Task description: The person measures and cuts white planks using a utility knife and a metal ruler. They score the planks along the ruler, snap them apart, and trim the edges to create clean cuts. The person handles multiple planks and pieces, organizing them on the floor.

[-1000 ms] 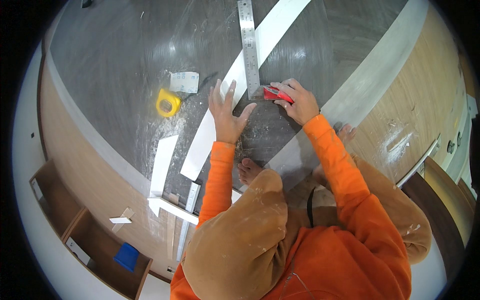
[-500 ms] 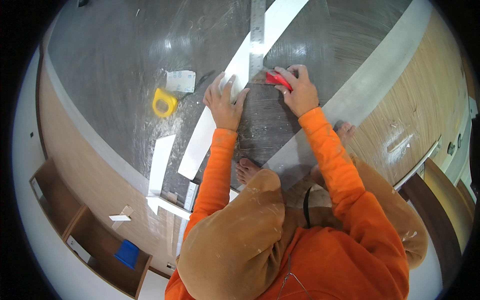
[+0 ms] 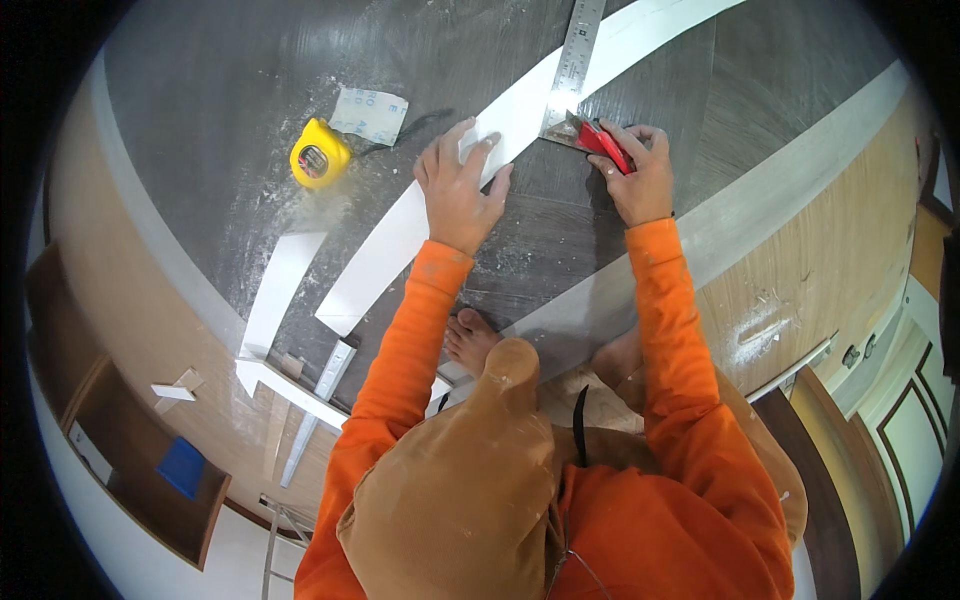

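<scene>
- Long flat white strip [image 3: 520,110]: lies diagonally on the dark grey wood-grain surface [image 3: 780,100], lower end toward the person's left, upper end running off toward the top right.
- Left hand [image 3: 460,190]: fingers spread flat on the strip, pressing rather than grasping.
- Silver metal ruler [image 3: 577,60]: laid across the strip, near end just past its lower edge.
- Right hand [image 3: 645,180]: closed around a red-handled tool [image 3: 608,148]; the tool's grey metal tip overlaps the ruler's near end in view. Contact between them: cannot tell.
- Surface left of the strip: yellow tape measure [image 3: 314,148] beside a pale paper scrap with blue print [image 3: 370,115]. Whitish dust scattered around both.
- Lower left: short white strip [image 3: 280,290], its bottom end meeting a narrow white trim piece [image 3: 295,392]; the trim crosses a silver metal bar [image 3: 333,370].
- Borders: pale grey band [image 3: 740,215] edges the dark area; light wood-grain flooring [image 3: 820,240] beyond it, one white smear at right.
- Room, left rim: brown wooden open-fronted box [image 3: 215,520] containing a blue object [image 3: 181,467]; thin metal frame [image 3: 270,550] nearby.
- Room, right rim: white panel with brown outlines [image 3: 910,425].
</scene>
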The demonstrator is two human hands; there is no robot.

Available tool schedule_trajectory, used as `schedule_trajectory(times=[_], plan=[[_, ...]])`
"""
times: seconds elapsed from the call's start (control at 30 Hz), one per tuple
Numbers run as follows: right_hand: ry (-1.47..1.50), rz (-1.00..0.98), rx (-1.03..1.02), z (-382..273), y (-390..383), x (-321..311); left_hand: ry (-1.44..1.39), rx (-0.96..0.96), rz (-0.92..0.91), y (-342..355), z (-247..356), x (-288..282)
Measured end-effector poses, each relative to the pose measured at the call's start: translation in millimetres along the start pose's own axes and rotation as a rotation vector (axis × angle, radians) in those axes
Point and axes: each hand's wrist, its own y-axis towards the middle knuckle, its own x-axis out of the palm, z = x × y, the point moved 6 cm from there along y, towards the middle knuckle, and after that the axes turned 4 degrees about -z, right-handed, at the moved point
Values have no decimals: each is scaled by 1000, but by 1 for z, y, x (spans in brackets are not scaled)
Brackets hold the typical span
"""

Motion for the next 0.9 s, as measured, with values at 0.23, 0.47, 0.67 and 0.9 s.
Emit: schedule_trajectory(times=[0.23, 0.47, 0.67, 0.9], plan=[[-52, -42, 4, -4, 13, -7, -18, 26, 29, 45, 18, 20], [-71, -25, 57, -6, 29, -5, -68, 32, 17, 59, 12, 34], [-99, 12, 55, -8, 26, -5, -112, 39, 21, 60, 13, 33], [-155, -141, -150, -29, 28, 1, -133, 11, -43, 44, -5, 18]])
